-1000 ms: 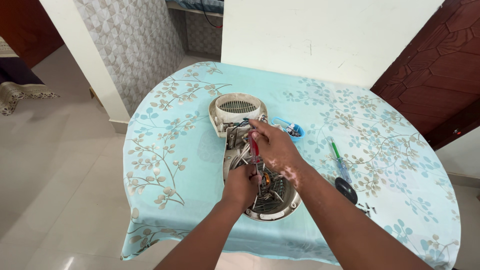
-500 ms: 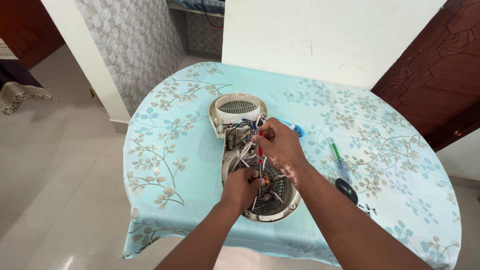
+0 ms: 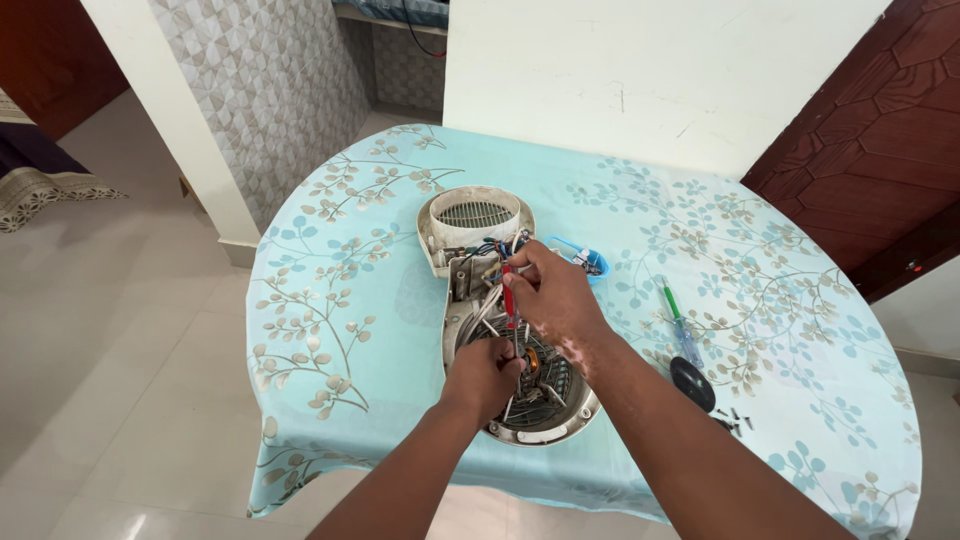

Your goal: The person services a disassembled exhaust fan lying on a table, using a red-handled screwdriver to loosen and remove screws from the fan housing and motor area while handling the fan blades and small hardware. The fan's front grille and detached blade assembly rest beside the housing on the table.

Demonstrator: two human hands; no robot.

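An opened cream-coloured appliance lies on the table, its round grille end toward me and its wiring exposed. My right hand grips a red-handled screwdriver, tip pointing down into the round section. My left hand rests on that round section, fingers closed around an inner part beside the screwdriver tip.
The round table wears a light blue cloth with a leaf print. A small blue dish sits right of the appliance. A green-handled screwdriver, a black oval piece and small screws lie at the right. Tiled wall and wooden door stand behind.
My right hand has tipped the screwdriver more upright and lowered its tip into the round section. My left hand stays on the same spot.
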